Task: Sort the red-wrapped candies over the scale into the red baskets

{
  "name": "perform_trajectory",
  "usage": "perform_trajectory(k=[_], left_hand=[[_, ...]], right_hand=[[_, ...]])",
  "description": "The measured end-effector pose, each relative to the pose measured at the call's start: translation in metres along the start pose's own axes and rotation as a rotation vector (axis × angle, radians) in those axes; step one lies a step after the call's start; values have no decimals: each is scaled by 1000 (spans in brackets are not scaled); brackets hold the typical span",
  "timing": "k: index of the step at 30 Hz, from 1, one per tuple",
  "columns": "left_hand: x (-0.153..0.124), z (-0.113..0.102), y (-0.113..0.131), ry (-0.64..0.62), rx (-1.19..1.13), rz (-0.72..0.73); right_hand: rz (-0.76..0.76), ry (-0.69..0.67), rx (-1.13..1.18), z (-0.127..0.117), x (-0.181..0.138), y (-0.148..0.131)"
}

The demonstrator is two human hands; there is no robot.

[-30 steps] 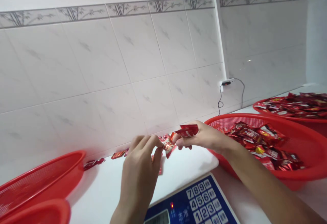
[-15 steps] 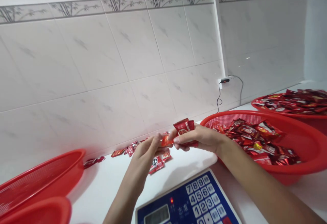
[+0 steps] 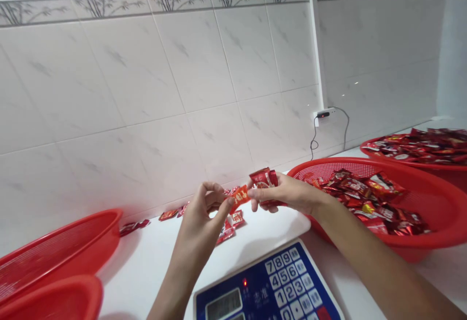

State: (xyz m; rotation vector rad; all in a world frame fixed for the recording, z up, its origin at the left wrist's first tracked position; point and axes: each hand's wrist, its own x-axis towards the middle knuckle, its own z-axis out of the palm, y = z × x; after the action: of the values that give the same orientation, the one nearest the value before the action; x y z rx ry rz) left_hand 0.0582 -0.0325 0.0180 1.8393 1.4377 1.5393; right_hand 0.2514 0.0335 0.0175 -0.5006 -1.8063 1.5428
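Observation:
My left hand [image 3: 204, 215] is closed, thumb against fingers, at the left end of a small orange-red snack packet [image 3: 240, 197] with yellow print. The packet's right end meets the fingertips of my right hand [image 3: 288, 194]. Wrapped in my right hand are red snack packets [image 3: 263, 179], stacked so that their exact number is hidden. Both hands are over the white pan of a weighing scale [image 3: 272, 222]. Below and behind my left hand, more red packets [image 3: 237, 218] lie on the pan, partly covered by the hand.
The scale's blue keypad panel [image 3: 255, 293] is nearest me. On the right stand a red basket [image 3: 447, 213] of packets and another full basket [image 3: 375, 154] behind it. Red baskets [image 3: 105, 235] stand at left. Loose packets [image 3: 168, 215] lie along the tiled wall. A cable [image 3: 313, 145] hangs from a socket.
My left fingers have curled and shifted slightly left on the orange-red packet, so more of its printed face shows. My right hand keeps its red packets and has barely moved.

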Motion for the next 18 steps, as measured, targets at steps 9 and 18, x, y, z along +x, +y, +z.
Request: perform_trajectory(k=[9, 18], left_hand=[[2, 3, -27, -356, 456, -126], [-1, -2, 5, -108, 323, 72]], right_hand=[[172, 251, 175, -6, 9, 6], [-11, 60, 104, 14, 0, -7]])
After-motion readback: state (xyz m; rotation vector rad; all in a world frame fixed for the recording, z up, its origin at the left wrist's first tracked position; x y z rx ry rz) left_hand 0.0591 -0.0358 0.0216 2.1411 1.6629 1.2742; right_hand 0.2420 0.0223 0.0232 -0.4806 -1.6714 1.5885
